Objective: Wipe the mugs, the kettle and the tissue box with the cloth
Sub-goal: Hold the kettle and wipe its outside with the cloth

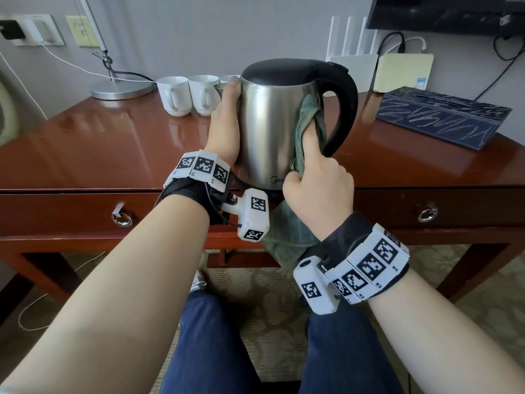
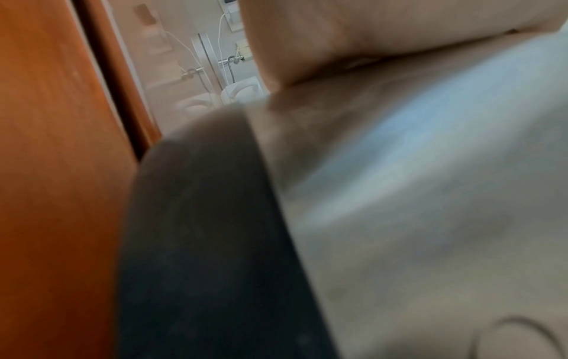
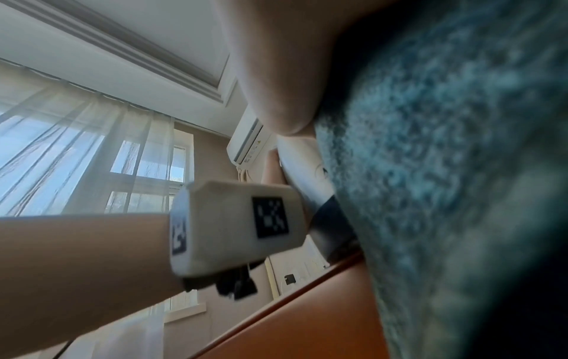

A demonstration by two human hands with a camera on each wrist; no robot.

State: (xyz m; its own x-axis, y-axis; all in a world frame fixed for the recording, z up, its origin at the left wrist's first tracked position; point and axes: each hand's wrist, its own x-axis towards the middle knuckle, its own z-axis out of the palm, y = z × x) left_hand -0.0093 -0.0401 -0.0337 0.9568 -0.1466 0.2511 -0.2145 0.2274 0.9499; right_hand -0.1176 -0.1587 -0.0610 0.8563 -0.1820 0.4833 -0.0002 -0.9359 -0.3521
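At desk edge: left hand (image 1: 227,120) bracing kettle (image 1: 272,129), right hand (image 1: 318,191) gripping cloth (image 1: 308,120); best rubbed firmly behind handle, kettle steadied.

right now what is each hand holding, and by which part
The left hand grips the kettle by the left side of its steel body, below the spout. The right hand holds the green cloth, bunched, against the body beside the handle.

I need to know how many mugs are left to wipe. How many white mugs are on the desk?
3 in a row at the back: left mug, middle mug, and a third mug mostly hidden behind the kettle. More could be hidden there.
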